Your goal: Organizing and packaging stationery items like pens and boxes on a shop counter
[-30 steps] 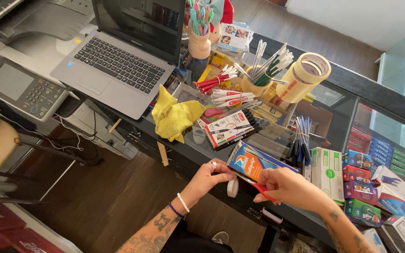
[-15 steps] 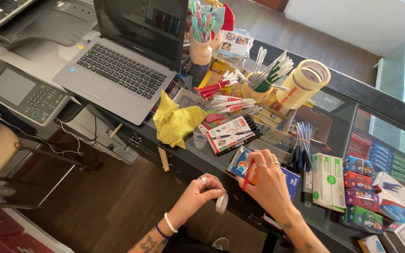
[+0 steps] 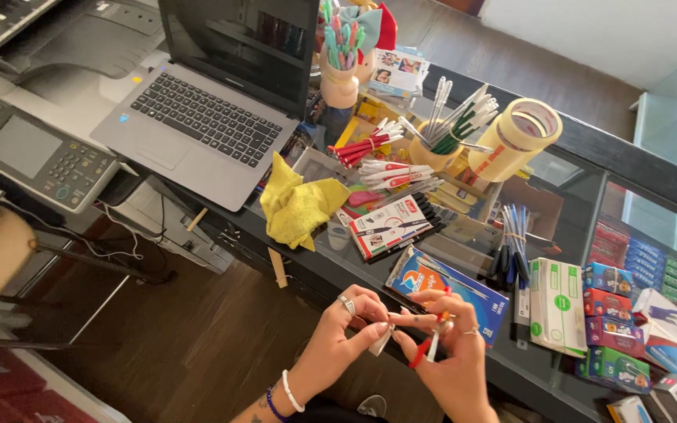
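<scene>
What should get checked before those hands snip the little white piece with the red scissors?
1. Left hand pinches the white piece: ok.
2. Right hand holds the red scissors: ok.
3. Fingers clear of the blades: cannot tell, they are hidden.
4. Blades open or closed: cannot tell.
5. Blue box close behind the hands on the glass counter: not ok, crowded.
</scene>
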